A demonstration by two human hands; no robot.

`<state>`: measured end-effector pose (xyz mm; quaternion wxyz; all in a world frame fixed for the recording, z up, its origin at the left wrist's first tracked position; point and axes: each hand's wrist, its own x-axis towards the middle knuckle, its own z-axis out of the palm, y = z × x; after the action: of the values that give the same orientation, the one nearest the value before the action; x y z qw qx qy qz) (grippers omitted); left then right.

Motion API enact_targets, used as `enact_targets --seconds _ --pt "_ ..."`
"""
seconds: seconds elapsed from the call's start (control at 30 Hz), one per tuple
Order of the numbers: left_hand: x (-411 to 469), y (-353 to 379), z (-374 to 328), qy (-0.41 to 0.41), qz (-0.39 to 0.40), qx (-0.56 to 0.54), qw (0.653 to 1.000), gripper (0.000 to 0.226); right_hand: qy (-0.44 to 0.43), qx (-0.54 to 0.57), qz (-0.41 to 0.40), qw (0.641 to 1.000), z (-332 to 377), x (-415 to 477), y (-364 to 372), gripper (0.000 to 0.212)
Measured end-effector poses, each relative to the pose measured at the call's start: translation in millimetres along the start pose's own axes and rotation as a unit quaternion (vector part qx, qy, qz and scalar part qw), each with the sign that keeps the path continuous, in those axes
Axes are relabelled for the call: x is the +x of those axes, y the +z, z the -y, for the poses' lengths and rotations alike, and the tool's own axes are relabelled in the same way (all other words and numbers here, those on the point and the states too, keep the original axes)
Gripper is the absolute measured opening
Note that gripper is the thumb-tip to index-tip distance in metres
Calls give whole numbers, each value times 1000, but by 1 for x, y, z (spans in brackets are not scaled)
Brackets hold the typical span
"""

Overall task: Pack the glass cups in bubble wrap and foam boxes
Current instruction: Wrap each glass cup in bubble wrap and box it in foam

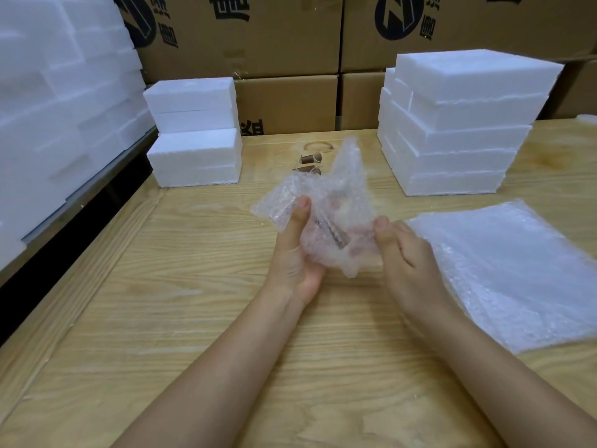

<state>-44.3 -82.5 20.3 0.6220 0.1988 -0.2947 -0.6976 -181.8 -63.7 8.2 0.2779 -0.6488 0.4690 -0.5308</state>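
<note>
A crumpled sheet of bubble wrap [332, 202] is held above the wooden table [193, 286], with a glass cup with a dark handle [329, 231] dimly visible inside it. My left hand [295, 250] grips the bundle from below, thumb pressed on top. Against the bundle's right side my right hand [407, 250] holds the wrap. Behind the bundle lie other glass cups with brown handles [308, 159], partly hidden. White foam boxes stand at back left [193, 134] and back right [458, 124].
A stack of flat bubble wrap sheets [513, 273] lies to the right. Large foam blocks [55, 108] fill a shelf on the left. Cardboard cartons [287, 101] line the wall behind the table.
</note>
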Motion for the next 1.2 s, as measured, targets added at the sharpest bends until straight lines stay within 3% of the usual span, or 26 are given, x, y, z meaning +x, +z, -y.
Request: enact_targets --seconds 0.07,0.13,0.27,0.33,0.43,0.47,0.53,0.6,0.63,0.67,0.73,0.8,0.87,0.97,1.13,1.2 --pt "1 -3 -2 -3 7 -9 1000 83 -31 -15 -1 999 1 3 -8 53" --pt "1 -5 -3 -12 11 -13 1000 78 -46 -21 2 999 2 7 -14 43" --pt "1 -2 -3 -31 -30 0 999 117 -41 30 -76 996 0 16 -26 20" --pt "1 -2 1 -42 -46 -5 998 115 -50 87 -130 986 2 19 -30 10" --pt "0 -2 4 -55 -28 -15 998 119 -52 117 -174 976 4 21 -34 15" --pt "1 -2 4 -59 -23 -25 998 119 -28 136 -180 974 3 21 -35 27" --pt "1 -4 4 -57 -18 -52 997 119 51 215 -162 962 0 20 -32 77" --pt "2 -5 4 -54 -8 -78 995 118 113 316 -77 939 0 18 -24 124" --pt "2 -4 4 -52 -1 -83 995 117 116 357 -18 927 0 16 -17 129" --pt "1 -4 5 -50 8 -83 995 115 115 384 28 916 1 12 -9 122" --pt "-1 -3 8 -52 23 -74 996 106 123 414 52 901 4 6 4 88" --pt "-2 -4 10 -59 33 -59 996 96 144 426 -13 893 5 6 9 44" --pt "-3 -3 12 -62 41 -33 997 97 158 426 -72 888 4 10 5 19" --pt "-3 -4 13 -80 50 1 996 98 164 412 -111 890 3 17 -8 5" --pt "-2 -12 8 -138 36 124 982 108 166 402 -142 889 3 23 -20 2" --pt "0 -14 1 -144 29 182 972 93 154 389 -139 897 4 24 -23 4"
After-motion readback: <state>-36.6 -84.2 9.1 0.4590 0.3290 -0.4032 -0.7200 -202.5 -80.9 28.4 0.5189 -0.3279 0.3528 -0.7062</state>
